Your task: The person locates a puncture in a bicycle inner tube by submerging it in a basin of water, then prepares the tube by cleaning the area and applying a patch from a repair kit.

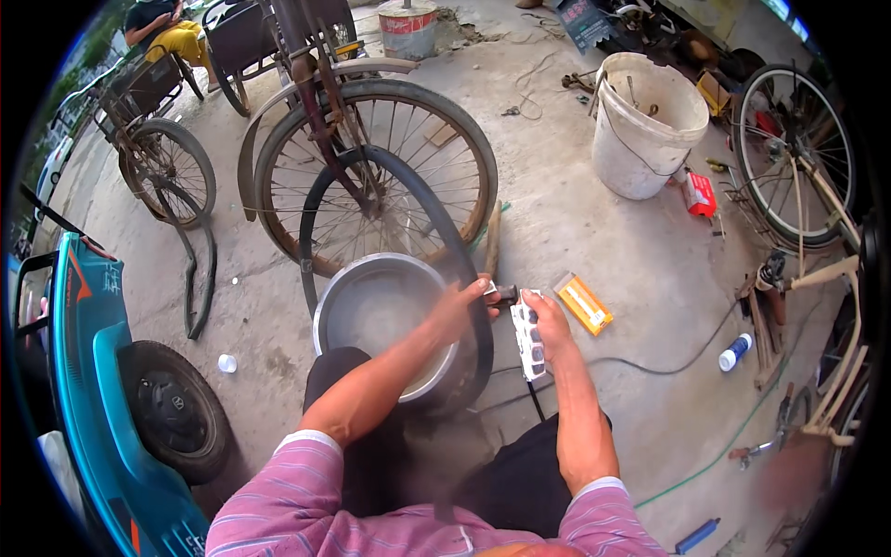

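Note:
A dark rubber inner tube (456, 240) loops in front of a large spoked bicycle wheel (376, 174) and down past the right side of a round metal basin (327, 292). My left hand (476, 296) is at the tube's right side, with a small whitish piece at its fingertips; the tube hides part of the fingers. My right hand (546, 317) grips a sheet of tube patches (529, 341), white with dark pieces. Between the hands is a small dark cylindrical object (507, 294), and I cannot tell which hand holds it. The basin appears to hold cloudy water.
An orange-yellow box (585, 304) lies right of my right hand. Farther right are a white bucket (637, 157), a red box (699, 194), a blue-and-white bottle (735, 352) and bicycle parts. Cables cross the floor. A teal vehicle (104, 376) stands left; a person (167, 28) sits at the back left.

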